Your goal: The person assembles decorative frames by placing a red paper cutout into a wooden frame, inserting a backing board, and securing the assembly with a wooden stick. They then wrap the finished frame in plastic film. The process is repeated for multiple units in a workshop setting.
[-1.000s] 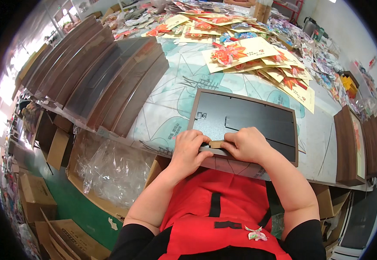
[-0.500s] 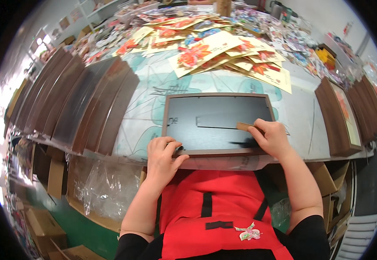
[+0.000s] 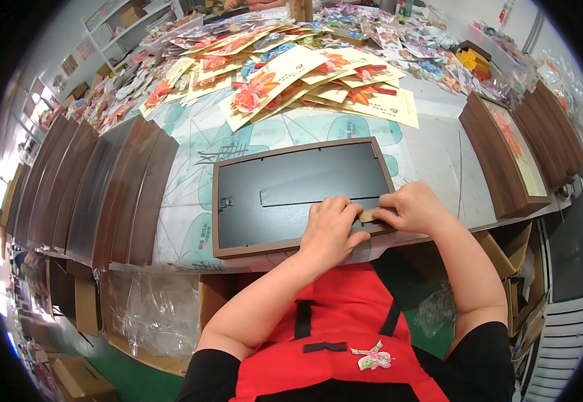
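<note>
A picture frame [image 3: 285, 184] with a brown rim lies face down at the table's near side, slightly turned, its black backing board up. On the board are a long stand flap and a small metal hanger near the left end. My right hand [image 3: 413, 209] pinches a short tan tool [image 3: 368, 215], which looks like a small wooden scraper, at the frame's near right part. Just left of it, my left hand [image 3: 332, 228] rests across the near rim, thumb and fingers apart. Its fingertips are close to the tool's end; whether they touch it I cannot tell.
Brown frames [image 3: 120, 191] stand in a row at the left, more [image 3: 506, 161] at the right. Behind lies a pile of cream cards [image 3: 285, 84] with red flowers. Below the table edge is a cardboard box [image 3: 151, 321] with clear plastic. Another person's hands [image 3: 251, 4] show far back.
My left hand has moved from the frame's near left edge rightward, beside the right hand. The frame has turned slightly, its right end swinging away. The view has shifted too.
</note>
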A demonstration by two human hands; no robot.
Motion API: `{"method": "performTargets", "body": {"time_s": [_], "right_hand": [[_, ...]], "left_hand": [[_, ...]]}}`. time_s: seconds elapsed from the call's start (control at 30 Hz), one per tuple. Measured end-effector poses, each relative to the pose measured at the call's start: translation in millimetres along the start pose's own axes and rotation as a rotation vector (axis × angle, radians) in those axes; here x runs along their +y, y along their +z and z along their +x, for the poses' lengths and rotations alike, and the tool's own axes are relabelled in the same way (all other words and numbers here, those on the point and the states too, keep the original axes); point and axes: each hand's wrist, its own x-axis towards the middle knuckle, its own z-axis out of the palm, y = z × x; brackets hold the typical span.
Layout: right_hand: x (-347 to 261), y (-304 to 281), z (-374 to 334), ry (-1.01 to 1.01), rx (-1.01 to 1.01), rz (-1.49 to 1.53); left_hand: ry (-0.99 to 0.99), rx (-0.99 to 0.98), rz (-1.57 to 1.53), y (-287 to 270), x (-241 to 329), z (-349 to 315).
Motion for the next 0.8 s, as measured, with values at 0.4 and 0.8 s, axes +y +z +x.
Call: {"method": "performTargets", "body": {"time_s": [0.4,0.8], "right_hand": [[4,5,1,0.01,-0.045,0.061],[14,1,8,-0.105,-0.084,0.064]], "left_hand": [[0.007,0.048,-0.012,2,0,0],[0.006,0.041,-0.032,4,2,3]]}}
